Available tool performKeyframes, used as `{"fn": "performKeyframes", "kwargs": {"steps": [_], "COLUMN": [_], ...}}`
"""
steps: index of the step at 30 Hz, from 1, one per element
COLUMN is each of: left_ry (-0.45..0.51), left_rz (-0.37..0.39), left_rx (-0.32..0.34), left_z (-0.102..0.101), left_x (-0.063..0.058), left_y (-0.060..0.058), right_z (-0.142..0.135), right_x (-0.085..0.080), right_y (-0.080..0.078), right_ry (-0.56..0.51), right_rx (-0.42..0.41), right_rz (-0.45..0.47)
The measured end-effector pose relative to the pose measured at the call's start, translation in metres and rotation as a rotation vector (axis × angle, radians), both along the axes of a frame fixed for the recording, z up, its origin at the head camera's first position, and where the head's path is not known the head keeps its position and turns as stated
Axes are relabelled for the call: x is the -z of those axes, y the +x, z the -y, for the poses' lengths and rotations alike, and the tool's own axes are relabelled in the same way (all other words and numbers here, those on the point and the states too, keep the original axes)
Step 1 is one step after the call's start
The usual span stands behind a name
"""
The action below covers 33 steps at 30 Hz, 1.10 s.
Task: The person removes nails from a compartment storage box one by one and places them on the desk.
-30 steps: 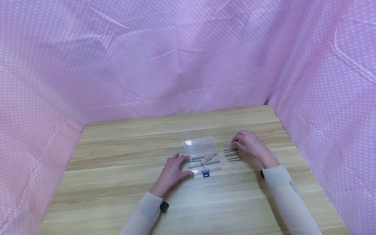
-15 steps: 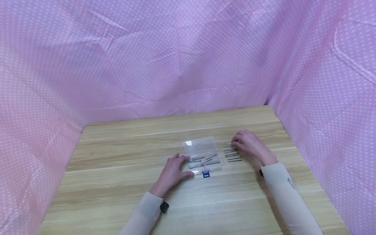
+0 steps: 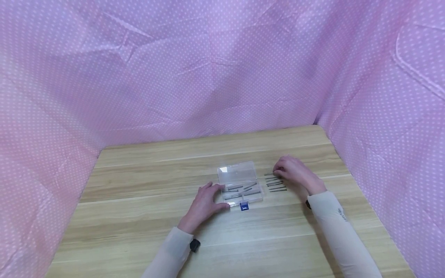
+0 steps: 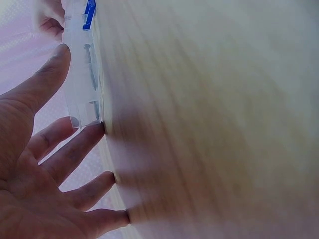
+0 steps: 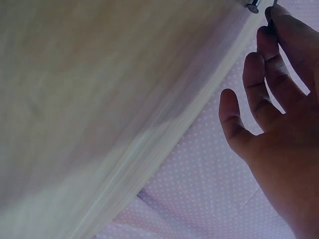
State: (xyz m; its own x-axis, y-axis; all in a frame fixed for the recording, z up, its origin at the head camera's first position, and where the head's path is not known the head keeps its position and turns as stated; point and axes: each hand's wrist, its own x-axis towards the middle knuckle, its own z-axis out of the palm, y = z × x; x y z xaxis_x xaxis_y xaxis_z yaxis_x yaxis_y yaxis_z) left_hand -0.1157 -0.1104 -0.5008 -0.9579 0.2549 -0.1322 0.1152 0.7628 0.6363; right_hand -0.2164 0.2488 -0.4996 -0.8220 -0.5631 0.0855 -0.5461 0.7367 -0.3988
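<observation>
A clear plastic box (image 3: 238, 172) stands with its lid folded back, and several nails (image 3: 252, 193) lie in its compartments. My left hand (image 3: 202, 202) holds the box at its left end, thumb on the front side and fingers at the far corner. In the left wrist view, the nails show through the box wall (image 4: 79, 94). To the right of the box, my right hand (image 3: 293, 172) pinches a nail (image 3: 269, 174) between thumb and fingertips, low over the table. Several more nails (image 3: 277, 189) lie side by side just in front of it.
A blue label tab (image 3: 244, 205) is on the box's front edge. The wooden table (image 3: 156, 185) has a pink dotted cloth (image 3: 208, 77) hanging behind it and at both sides. Dark wrist devices (image 3: 194, 245) sit at the sleeve cuffs.
My right hand has come slightly toward me with the pinched nail, bringing it closer to the row of nails. The left hand and the box stay in place.
</observation>
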Motion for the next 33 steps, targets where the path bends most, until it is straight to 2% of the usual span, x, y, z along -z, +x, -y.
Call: {"fn": "performKeyframes", "kwargs": {"steps": [15,24,33], "left_ry": [-0.004,-0.006,-0.004], "left_rz": [0.006,0.032,0.031], "left_rx": [-0.005,-0.022,-0.022], "left_z": [-0.001,-0.002,-0.003], "left_x": [0.001,0.001,0.001], "left_y": [-0.001,-0.001,-0.002], "right_z": [-0.002,-0.003,-0.001], "right_x": [0.005,0.006,0.0], "right_y": [-0.002,0.0,0.008], "right_ry": [0.04,0.03,-0.009], "right_rx": [0.023,0.017,0.05], "right_rz": [0.056,0.037,-0.011]}}
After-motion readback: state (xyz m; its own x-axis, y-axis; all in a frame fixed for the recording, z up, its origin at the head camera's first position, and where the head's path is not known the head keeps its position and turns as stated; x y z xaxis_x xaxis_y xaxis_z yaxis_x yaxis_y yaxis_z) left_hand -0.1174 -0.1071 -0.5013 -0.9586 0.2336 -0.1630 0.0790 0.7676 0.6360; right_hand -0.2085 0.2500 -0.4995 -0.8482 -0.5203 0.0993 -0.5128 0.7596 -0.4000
